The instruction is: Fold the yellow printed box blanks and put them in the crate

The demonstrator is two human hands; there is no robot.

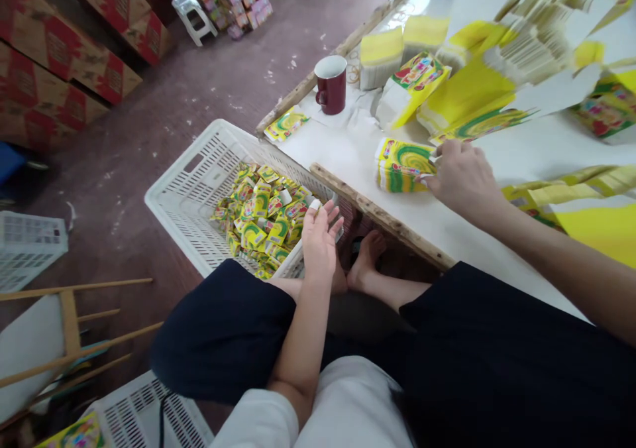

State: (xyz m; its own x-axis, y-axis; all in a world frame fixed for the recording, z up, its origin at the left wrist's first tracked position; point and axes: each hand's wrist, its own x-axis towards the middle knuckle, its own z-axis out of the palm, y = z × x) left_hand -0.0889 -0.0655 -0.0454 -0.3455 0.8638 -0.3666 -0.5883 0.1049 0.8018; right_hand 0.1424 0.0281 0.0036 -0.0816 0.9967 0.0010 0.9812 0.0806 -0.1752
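A worker's right hand (464, 177), the nearer, reaches the right end of a yellow-green carton stack (399, 168) lying lengthwise toward it on the tabletop (342, 148), grip unclear, the left hand (320, 244) open beside a white crate (213, 148).

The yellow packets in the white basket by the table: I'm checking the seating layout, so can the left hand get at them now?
Likely yes: the left hand is open right by the yellow packets, and the white basket has no cover over its top.

Packets (263, 203) in a basket (199, 189), left of the table (342, 150) with the mug (334, 91).
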